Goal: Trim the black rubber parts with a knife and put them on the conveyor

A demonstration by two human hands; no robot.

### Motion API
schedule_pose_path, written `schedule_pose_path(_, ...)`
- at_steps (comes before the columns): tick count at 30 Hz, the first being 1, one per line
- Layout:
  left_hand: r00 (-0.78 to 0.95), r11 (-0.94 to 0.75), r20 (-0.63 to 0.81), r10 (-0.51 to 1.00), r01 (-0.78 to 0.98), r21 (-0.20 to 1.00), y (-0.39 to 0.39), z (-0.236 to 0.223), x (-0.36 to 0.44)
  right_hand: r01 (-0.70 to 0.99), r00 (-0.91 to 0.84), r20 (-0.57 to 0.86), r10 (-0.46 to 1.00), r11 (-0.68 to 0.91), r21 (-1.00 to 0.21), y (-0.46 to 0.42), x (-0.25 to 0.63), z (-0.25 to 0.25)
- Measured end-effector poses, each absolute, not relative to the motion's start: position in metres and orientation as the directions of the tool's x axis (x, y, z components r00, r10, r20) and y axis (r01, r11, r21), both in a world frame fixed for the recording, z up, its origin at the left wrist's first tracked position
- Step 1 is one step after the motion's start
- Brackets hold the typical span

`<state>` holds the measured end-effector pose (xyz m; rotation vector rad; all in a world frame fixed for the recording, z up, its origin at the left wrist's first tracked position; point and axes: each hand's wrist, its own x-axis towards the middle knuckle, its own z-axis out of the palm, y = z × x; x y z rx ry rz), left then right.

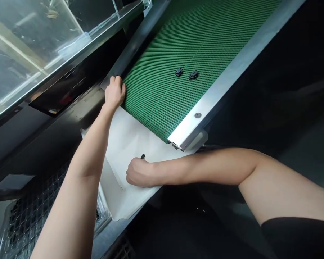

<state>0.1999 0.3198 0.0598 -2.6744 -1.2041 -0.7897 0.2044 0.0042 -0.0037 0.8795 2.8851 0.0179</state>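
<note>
A green ribbed conveyor belt slopes down from the upper right between silver side rails. My left hand rests on the belt's lower left corner, its fingers curled over the rail's end. My right hand lies on the white tray below the belt's end, closed in a fist round a small black part whose tip sticks out. Two small black parts lie side by side on the belt, well above both hands.
The right silver rail carries a round screw near its end. A clear plastic cover stands at the upper left over a dark machine body. A black mesh crate sits at the lower left.
</note>
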Motion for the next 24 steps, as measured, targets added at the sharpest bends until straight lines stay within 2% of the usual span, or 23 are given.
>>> schedule_pose_path(5,0.571,-0.762,0.562,0.599,0.622,0.18,0.328,0.05,0.188,0.546,-0.831,-0.093,0.548,0.837,0.048,0.004,0.207,-0.004)
schedule_pose_path(9,0.526,-0.763,0.588,0.614,0.586,0.272,0.329,0.05,0.183,0.541,-0.835,-0.084,0.543,0.839,0.049,0.002,0.211,-0.002)
schedule_pose_path(11,0.474,-0.737,0.586,0.657,0.568,0.367,0.326,0.051,0.179,0.539,-0.836,-0.093,0.54,0.841,0.045,0.001,0.214,0.0)
schedule_pose_path(12,0.418,-0.699,0.571,0.706,0.539,0.47,0.323,0.051,0.177,0.537,-0.838,-0.094,0.538,0.843,0.044,0.001,0.215,0.0)
schedule_pose_path(14,0.268,-0.547,0.477,0.837,0.417,0.726,0.317,0.049,0.172,0.533,-0.84,-0.09,0.535,0.845,0.046,0.0,0.217,0.001)
schedule_pose_path(16,0.154,-0.359,0.328,0.932,0.267,0.895,0.309,0.046,0.165,0.53,-0.842,-0.08,0.533,0.846,0.055,-0.001,0.218,0.002)
schedule_pose_path(19,0.121,-0.218,0.197,0.973,0.184,0.958,0.296,0.042,0.15,0.532,-0.84,-0.078,0.537,0.843,0.079,-0.003,0.218,-0.001)
schedule_pose_path(24,0.202,-0.059,0.037,0.979,0.105,0.993,0.276,0.033,0.12,0.54,-0.833,-0.064,0.549,0.833,0.12,0.0,0.21,-0.015)
